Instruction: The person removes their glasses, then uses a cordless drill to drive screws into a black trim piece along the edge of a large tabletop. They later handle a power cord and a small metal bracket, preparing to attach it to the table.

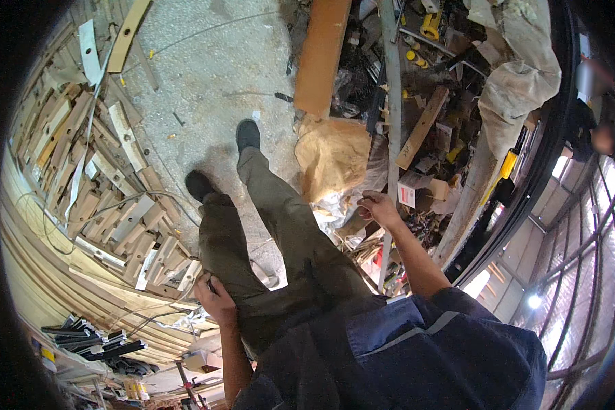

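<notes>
My left hand [216,301] hangs beside my left thigh with its fingers curled. A small dark patch shows between thumb and fingers, too small to tell whether it is a thing or a shadow. Near it lies a heap of short wooden pieces [126,219], several with round holes. My right hand [379,208] is raised out to the right, its fingers bent together; what they hold, if anything, is hidden. Beyond that hand lies a crumpled tan sheet [331,158], and to its right stands a small white and brown box [413,189].
Long pale boards [55,273] run along the left side. Black metal bars [92,339] lie at lower left. An orange-brown board [323,58] and a cluttered bench strip [393,96] stand ahead right. A thin cable [164,193] crosses the floor. Another person [584,126] shows at far right.
</notes>
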Action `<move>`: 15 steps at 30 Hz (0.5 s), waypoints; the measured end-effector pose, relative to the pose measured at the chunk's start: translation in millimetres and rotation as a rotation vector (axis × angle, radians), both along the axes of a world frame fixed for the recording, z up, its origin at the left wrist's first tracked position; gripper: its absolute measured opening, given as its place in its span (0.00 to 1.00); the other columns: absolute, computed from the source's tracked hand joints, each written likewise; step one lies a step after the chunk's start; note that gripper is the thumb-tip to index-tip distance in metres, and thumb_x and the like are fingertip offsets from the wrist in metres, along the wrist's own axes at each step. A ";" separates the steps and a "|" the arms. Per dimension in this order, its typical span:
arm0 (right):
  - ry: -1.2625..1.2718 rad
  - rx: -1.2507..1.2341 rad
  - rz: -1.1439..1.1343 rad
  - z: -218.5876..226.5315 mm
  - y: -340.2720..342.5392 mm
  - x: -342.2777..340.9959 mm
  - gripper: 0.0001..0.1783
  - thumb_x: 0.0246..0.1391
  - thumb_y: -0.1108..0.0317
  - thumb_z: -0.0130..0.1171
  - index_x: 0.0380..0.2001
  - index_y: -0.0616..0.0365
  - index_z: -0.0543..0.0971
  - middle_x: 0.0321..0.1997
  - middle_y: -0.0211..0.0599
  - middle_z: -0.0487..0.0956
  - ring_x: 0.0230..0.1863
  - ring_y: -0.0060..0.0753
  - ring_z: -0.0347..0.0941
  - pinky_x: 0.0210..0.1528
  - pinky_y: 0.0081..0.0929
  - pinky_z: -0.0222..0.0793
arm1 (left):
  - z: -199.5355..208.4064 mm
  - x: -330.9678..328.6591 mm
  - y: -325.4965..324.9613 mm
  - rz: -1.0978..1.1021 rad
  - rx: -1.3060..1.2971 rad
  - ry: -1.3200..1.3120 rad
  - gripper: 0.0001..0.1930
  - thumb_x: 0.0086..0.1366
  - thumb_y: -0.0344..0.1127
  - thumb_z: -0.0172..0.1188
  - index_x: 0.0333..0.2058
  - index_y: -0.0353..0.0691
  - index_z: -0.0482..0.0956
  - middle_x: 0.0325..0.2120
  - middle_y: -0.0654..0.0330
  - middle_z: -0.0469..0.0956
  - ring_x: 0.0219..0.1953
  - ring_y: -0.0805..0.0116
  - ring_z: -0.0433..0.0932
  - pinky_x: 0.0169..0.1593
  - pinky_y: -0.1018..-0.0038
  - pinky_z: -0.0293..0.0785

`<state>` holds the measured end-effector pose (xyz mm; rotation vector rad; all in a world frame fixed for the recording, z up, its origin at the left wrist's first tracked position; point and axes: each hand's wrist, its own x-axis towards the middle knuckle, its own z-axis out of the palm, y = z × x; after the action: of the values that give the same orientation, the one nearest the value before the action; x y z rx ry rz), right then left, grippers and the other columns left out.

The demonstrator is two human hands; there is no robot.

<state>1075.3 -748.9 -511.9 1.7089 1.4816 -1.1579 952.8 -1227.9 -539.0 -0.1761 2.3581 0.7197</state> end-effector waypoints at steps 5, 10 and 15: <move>-0.066 -0.053 0.029 -10.9 -0.2 35.9 0.17 0.60 0.65 0.60 0.47 0.66 0.79 0.34 0.37 0.82 0.31 0.30 0.81 0.34 0.28 0.80 | -2.5 -3.0 4.5 0.014 -0.024 -0.052 0.11 0.71 0.33 0.53 0.45 0.32 0.76 0.42 0.43 0.74 0.48 0.42 0.72 0.54 0.53 0.67; -0.019 -0.059 0.000 -5.3 4.7 10.2 0.10 0.60 0.66 0.59 0.38 0.63 0.80 0.30 0.35 0.80 0.29 0.26 0.78 0.32 0.26 0.77 | -7.5 -9.3 11.9 -0.038 -0.070 -0.057 0.11 0.70 0.33 0.54 0.45 0.32 0.75 0.42 0.42 0.74 0.48 0.41 0.72 0.53 0.53 0.67; 0.144 0.116 0.078 -25.9 56.8 -17.8 0.19 0.59 0.69 0.59 0.52 0.66 0.77 0.37 0.39 0.83 0.32 0.29 0.80 0.32 0.28 0.76 | -11.2 -3.1 14.0 -0.056 -0.027 0.029 0.10 0.70 0.31 0.54 0.46 0.31 0.73 0.43 0.42 0.72 0.48 0.40 0.71 0.53 0.50 0.66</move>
<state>1057.5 -692.2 -537.8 1.6563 1.7181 -1.1953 949.7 -1214.0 -550.1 -0.1111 2.3917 0.6681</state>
